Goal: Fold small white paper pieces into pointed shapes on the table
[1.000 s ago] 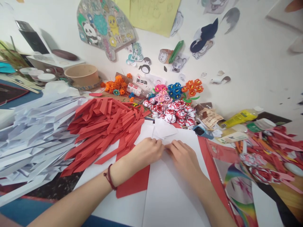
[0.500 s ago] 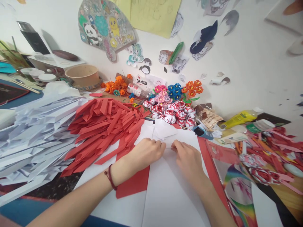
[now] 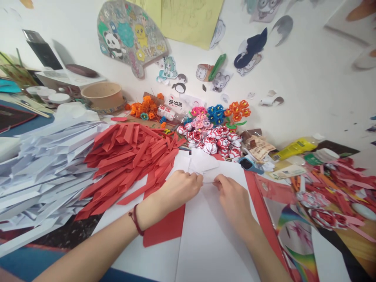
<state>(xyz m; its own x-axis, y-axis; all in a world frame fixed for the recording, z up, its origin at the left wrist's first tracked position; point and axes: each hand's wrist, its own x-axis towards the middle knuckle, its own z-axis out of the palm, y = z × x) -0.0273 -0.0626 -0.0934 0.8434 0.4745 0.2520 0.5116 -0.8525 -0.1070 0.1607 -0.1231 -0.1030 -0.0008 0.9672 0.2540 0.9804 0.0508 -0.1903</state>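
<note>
My left hand (image 3: pixel 186 186), with a dark red cord bracelet (image 3: pixel 135 220) on its wrist, is closed in a pinch on the left end of a white paper piece (image 3: pixel 209 179). The right end of the same paper is pinched between the thumb and fingers of my right hand (image 3: pixel 233 196). Both hands are just above large white sheets (image 3: pixel 217 243), and the fingers partly hide the held paper. Beyond them lie small folded white papers (image 3: pixel 202 159). A red sheet (image 3: pixel 166 229) shows under my left forearm.
Folded white strips (image 3: pixel 55 168) and red strips (image 3: pixel 132 156) are heaped to the left. Red-and-white paper flowers (image 3: pixel 217 139) line the back by the wall. To the right are a blue-strapped watch (image 3: pixel 249 163), a yellow bottle (image 3: pixel 296 149) and coloured strips (image 3: pixel 337 176).
The gap between my hands has widened slightly, with the left hand shifting a little to the left. Both still pinch the white paper. The view has shifted very slightly.
</note>
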